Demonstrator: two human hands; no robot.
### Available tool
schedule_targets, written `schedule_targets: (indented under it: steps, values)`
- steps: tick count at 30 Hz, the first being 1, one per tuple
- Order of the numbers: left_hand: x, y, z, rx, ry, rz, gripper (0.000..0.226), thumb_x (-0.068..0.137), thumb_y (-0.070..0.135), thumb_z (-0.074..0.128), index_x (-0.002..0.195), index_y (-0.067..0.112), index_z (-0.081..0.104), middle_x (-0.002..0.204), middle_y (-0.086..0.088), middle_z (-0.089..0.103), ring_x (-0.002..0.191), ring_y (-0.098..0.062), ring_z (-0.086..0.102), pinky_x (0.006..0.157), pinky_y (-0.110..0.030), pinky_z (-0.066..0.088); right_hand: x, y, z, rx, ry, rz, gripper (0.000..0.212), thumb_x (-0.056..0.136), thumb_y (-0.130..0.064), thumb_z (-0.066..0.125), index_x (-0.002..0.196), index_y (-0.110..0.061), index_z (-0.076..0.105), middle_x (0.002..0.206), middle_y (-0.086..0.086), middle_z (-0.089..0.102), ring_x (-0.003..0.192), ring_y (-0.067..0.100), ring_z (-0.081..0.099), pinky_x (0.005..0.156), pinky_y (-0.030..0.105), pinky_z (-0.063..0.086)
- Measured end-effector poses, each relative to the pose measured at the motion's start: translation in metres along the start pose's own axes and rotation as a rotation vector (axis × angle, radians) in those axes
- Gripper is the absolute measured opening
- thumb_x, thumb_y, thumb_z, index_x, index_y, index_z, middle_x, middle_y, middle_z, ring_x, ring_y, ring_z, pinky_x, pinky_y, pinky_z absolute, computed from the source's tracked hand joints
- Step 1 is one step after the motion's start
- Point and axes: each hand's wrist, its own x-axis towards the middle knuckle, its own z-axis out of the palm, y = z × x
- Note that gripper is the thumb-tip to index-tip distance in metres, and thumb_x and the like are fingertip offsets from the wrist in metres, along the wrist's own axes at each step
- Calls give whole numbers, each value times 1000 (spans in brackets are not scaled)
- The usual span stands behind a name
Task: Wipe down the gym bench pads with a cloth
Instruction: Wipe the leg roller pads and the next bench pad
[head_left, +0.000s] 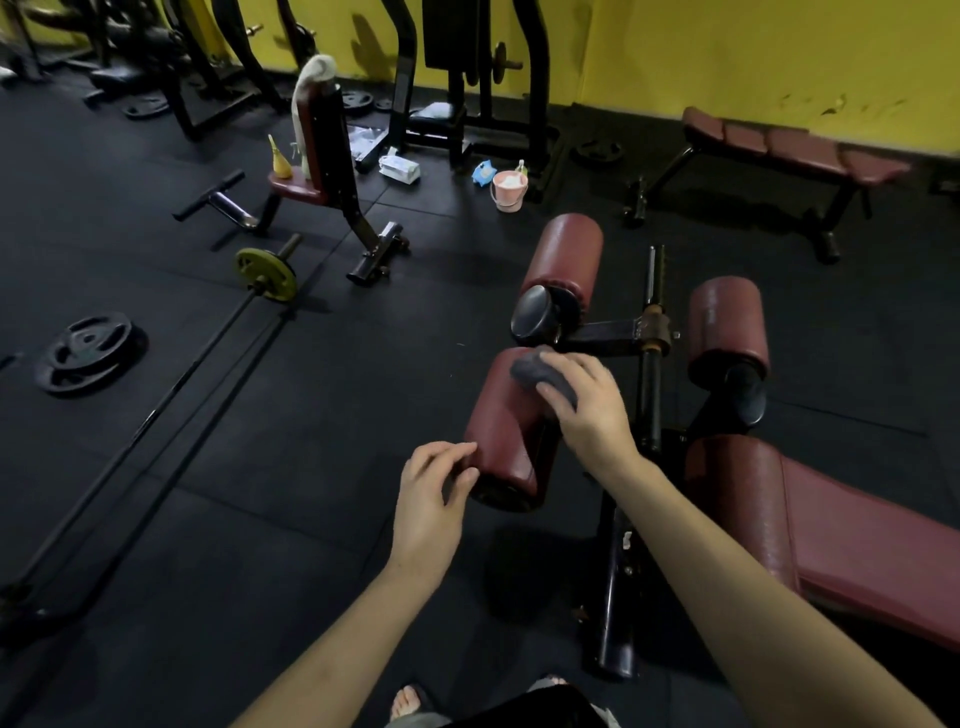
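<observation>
The right hand (584, 400) grips a dark grey cloth (540, 375), fingers curled over it, and presses it against the upper far end of a maroon roller pad (506, 441) on the near left side of the bench. The left hand (434, 491) holds nothing; its fingers are loosely bent and its fingertips touch the near left edge of that same roller pad, just above the black end cap. A 2nd roller pad (566, 257) stands farther off, beyond a black round cap, and a 3rd (730, 322) sits to the right across the black metal frame (649, 374). The long maroon bench pad (841, 535) runs off toward the lower right. On the black rubber floor (234, 467) to the left lie a barbell (156, 415) carrying a yellow plate (266, 273), and a loose black weight plate (85, 353). Farther back stand an upright seat with a white towel (311, 78) draped over its top, a pink bucket (509, 189) near the yellow wall (779, 62), and a flat maroon bench (789, 148).
</observation>
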Motion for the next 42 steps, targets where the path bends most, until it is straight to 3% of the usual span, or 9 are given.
schedule_targets:
  steps: [10,14,22,25,28,32,35,38,42]
  values:
    - [3,7,7,45,20,-40,26,92,31,75,117,37,69,118,26,55,116,4,50,88,-3,35,1,5,16,-61,104,-11,32,98,-31,70,128,-20,72,115,6,58,107,19,49,95,30,42]
    - [3,0,10,-10,63,-44,25,89,35,77,113,37,71,119,25,60,120,-3,55,98,-16,42,-54,-4,18,-62,138,-144,32,90,-14,80,121,-18,75,109,7,57,99,23,55,88,28,45]
    - [9,-10,11,-102,84,-28,21,89,25,79,109,30,74,114,19,64,116,-12,62,101,-39,52,-72,-12,10,-42,87,-289,27,99,-28,67,123,-18,75,112,6,59,99,26,58,87,32,50]
    - [7,-16,7,-237,61,-159,19,93,24,75,110,33,74,113,18,66,112,-7,63,104,-40,51,-26,-14,1,-43,181,-193,28,98,-26,69,124,-15,74,113,8,62,104,27,60,95,33,49]
    - [5,-20,5,-285,50,-233,20,95,25,72,114,34,73,114,17,67,111,-4,64,104,-37,52,7,-17,-2,20,171,-20,34,98,-28,70,131,-19,70,121,1,61,113,14,53,104,17,37]
    - [6,-21,4,-293,50,-243,21,95,25,72,115,32,74,113,17,68,109,-3,65,101,-31,52,16,-19,15,-83,-4,-110,37,98,-47,63,126,-26,73,130,-7,64,117,17,52,108,34,41]
    - [6,-21,4,-282,45,-228,22,95,27,73,116,32,74,114,17,68,109,-2,64,97,-27,51,20,-20,15,-9,-35,32,34,101,-50,55,116,-32,78,137,-9,62,126,19,46,111,31,33]
    - [6,-20,3,-281,43,-229,23,95,26,73,117,30,73,115,16,68,109,0,63,95,-22,50,19,-21,16,-59,-84,75,31,101,-44,60,130,-37,67,133,-5,57,126,22,43,106,29,31]
    - [5,-19,5,-319,52,-238,21,95,25,73,115,29,74,115,15,68,109,1,63,98,-24,50,16,-24,14,-139,-109,77,55,99,-47,61,150,-32,48,129,-4,52,119,19,40,103,32,33]
